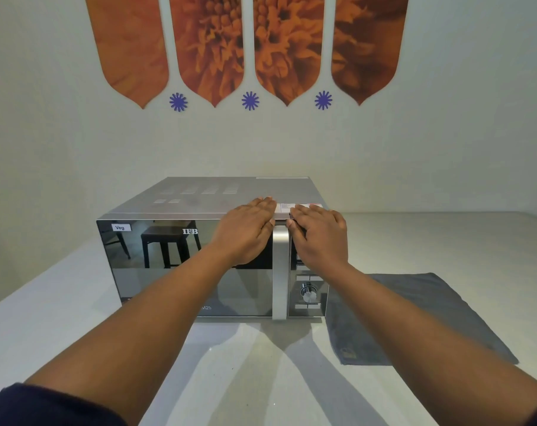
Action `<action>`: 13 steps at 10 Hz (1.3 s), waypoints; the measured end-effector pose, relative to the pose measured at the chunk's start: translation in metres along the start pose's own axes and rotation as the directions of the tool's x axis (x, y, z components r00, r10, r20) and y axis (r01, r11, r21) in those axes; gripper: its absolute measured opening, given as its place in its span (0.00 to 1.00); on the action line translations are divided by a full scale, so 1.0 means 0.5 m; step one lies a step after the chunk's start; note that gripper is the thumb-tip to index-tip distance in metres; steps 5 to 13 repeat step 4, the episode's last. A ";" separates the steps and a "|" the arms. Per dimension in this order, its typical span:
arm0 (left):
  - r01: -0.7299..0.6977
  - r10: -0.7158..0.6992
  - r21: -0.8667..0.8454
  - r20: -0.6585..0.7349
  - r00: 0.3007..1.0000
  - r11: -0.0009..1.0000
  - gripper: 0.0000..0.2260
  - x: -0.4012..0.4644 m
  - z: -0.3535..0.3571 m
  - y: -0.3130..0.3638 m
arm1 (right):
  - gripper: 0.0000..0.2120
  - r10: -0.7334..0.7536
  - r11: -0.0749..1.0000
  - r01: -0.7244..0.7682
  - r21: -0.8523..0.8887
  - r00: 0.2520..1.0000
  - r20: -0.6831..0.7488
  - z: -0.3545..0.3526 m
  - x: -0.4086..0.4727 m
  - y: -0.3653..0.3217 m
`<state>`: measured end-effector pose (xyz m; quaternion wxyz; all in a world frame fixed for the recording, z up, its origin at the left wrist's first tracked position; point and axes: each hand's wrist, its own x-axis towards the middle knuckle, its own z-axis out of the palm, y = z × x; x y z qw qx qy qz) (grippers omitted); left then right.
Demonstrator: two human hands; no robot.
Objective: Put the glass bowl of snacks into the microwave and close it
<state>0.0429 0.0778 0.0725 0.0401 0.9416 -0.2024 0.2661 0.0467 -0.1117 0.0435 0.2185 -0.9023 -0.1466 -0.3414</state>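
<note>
Resting on the top front edge of the microwave (199, 256), both hands lie flat. The left hand (245, 232) covers the upper right part of the door (168, 272). The right hand (321, 233) sits just beside it, over the buttons. The silver handle (280, 272) stands between the two hands. The fingers (261, 204) of the left hand are pressed together and straight, and they hold nothing. The right hand's fingers also lie close together on the top edge and hold nothing.

The door looks shut. It is like a mirror, so I cannot see inside. The glass bowl of snacks is nowhere in view. I cannot tell if it is already inside or somewhere else. A grey cloth (414, 318) lies on the worktop (61, 302) to the right, partly under the microwave, and nothing sits on it.

If the hands are closing the door, a good way is to push gently and evenly near the handle until the door sits flat all the way around. Pushing too hard could slide the microwave back on the smooth worktop.
</note>
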 end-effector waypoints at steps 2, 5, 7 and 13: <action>0.033 -0.033 0.013 -0.020 0.999 0.999 0.27 0.005 -0.011 0.010 | 0.24 -0.043 0.996 0.046 -0.074 0.998 0.047 -0.011 -0.003 0.002; 0.058 -0.041 0.074 -0.210 0.977 0.996 0.28 0.044 -0.069 0.031 | 0.30 -0.115 0.978 0.108 -0.178 0.993 -0.029 -0.064 0.046 -0.017; 0.058 -0.041 0.074 -0.210 0.977 0.996 0.28 0.044 -0.069 0.031 | 0.30 -0.115 0.978 0.108 -0.178 0.993 -0.029 -0.064 0.046 -0.017; 0.058 -0.041 0.074 -0.210 0.977 0.996 0.28 0.044 -0.069 0.031 | 0.30 -0.115 0.978 0.108 -0.178 0.993 -0.029 -0.064 0.046 -0.017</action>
